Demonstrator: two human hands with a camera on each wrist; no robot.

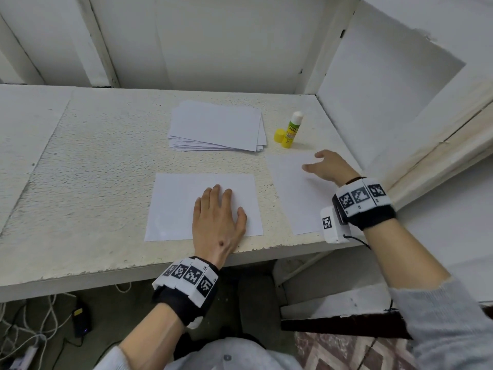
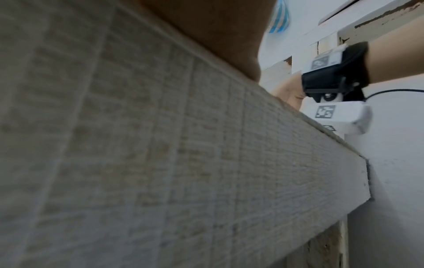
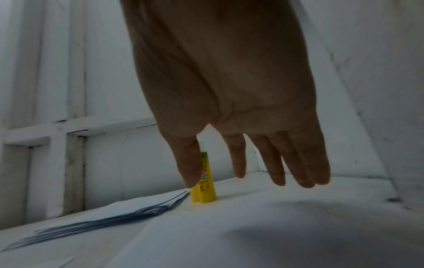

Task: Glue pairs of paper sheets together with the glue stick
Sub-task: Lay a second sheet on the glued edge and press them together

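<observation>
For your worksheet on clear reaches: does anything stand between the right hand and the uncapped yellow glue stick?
Nothing visible does. The right hand hovers open over a single white paper sheet, and the upright yellow glue stick stands just beyond it, its yellow cap off to one side.

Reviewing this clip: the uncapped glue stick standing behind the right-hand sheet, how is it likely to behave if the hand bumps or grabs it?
The glue stick stands tall on a narrow base, so it probably tips if knocked. Being round, it may roll afterwards. With its cap off, the exposed tip would likely smear.
</observation>
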